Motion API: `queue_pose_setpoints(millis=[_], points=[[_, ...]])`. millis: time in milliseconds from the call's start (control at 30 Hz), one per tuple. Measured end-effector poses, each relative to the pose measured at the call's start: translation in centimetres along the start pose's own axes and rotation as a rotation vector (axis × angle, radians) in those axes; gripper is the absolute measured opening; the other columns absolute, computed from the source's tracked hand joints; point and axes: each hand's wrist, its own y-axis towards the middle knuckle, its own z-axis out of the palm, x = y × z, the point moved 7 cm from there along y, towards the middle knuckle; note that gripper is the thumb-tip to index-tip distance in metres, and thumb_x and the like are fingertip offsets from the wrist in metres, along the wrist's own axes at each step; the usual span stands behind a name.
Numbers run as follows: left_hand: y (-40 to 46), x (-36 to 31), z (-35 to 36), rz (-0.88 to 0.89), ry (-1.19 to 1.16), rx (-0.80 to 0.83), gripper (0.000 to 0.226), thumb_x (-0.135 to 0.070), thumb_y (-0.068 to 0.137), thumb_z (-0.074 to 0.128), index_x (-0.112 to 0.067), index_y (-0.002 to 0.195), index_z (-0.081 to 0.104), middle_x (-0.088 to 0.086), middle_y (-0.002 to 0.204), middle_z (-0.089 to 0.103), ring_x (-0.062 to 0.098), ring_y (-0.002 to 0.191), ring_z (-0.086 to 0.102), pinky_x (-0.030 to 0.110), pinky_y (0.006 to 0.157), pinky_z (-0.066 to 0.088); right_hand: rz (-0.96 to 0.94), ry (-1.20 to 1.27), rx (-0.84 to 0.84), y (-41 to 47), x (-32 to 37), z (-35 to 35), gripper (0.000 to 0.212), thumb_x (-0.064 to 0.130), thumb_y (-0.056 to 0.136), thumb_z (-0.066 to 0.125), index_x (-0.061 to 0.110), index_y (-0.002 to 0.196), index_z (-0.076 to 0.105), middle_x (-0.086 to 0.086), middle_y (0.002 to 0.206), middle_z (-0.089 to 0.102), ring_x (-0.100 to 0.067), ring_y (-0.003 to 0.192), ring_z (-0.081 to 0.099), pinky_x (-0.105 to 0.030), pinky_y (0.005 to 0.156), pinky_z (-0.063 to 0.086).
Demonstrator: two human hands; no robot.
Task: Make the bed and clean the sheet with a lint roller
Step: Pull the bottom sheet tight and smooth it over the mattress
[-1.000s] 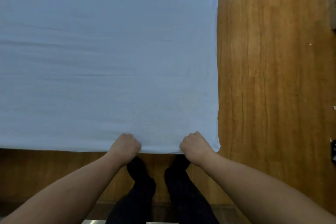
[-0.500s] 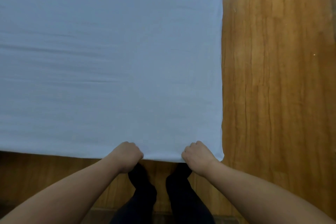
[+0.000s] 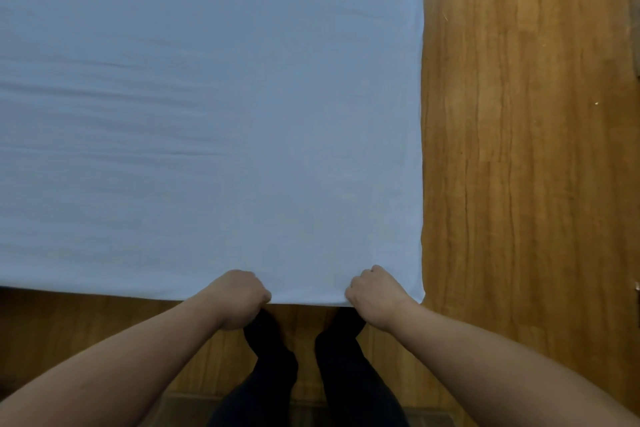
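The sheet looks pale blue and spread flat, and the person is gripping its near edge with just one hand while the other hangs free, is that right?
Not quite. The head view shows both hands gripping: the left hand and the right hand each have fingers curled on the near edge of the sheet. It is pale blue and spread flat.

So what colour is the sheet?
Plain pale blue sheet, no pattern; it shows in the head view.

Head view, steeply downward, seemingly close.
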Motion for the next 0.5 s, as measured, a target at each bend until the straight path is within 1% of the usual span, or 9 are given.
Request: queue_pose_setpoints(millis=[167,267,367,433,500], points=[[0.1,0.1,-0.1,0.003,-0.016,-0.034,0.023,-0.018,0.096,0.039,-0.016,0.09,0.061,0.002,0.089,0.064,0.021,0.085,0.058,0.034,0.071,0.046,-0.064,-0.04,0.06,-0.1,-0.2,-1.0,0.024,0.008,0.098,0.044,0.014,0.102,0.066,-0.006,0.097,0.065,-0.026,0.086,0.061,-0.035,0.067,0.035],[0.0,0.1,0.6,-0.011,-0.067,-0.033,0.023,-0.021,0.097,0.038,-0.017,0.089,0.058,0.001,0.088,0.062,0.02,0.084,0.057,0.031,0.068,0.039,-0.044,0.003,0.074,-0.4,0.0,-0.3,0.023,0.007,0.097,0.045,0.014,0.1,0.066,-0.005,0.097,0.065,-0.025,0.084,0.059,-0.035,0.069,0.037],[0.6,-0.6,2.2,-0.06,-0.131,0.007,0.019,-0.019,0.095,0.04,-0.019,0.09,0.058,-0.002,0.082,0.054,0.018,0.08,0.051,0.029,0.069,0.036,0.019,0.02,0.12,0.1,0.5,0.9,0.023,0.008,0.096,0.045,0.013,0.104,0.067,-0.007,0.103,0.065,-0.028,0.095,0.061,-0.036,0.077,0.037],[1.1,-0.4,2.2,-0.078,-0.12,0.014,0.017,-0.016,0.095,0.042,-0.019,0.089,0.057,-0.005,0.078,0.048,0.017,0.077,0.048,0.029,0.069,0.036,0.049,0.013,0.154,0.8,0.6,1.1,0.022,0.009,0.097,0.046,0.013,0.106,0.065,-0.007,0.107,0.065,-0.028,0.099,0.061,-0.036,0.077,0.034],[1.3,0.0,2.1,-0.075,-0.097,0.002,0.016,-0.015,0.096,0.042,-0.018,0.089,0.056,-0.003,0.08,0.05,0.019,0.078,0.05,0.032,0.068,0.038,0.067,0.021,0.174,1.4,0.6,1.5,0.02,0.01,0.098,0.046,0.013,0.106,0.065,-0.006,0.107,0.065,-0.027,0.098,0.061,-0.036,0.076,0.034]])
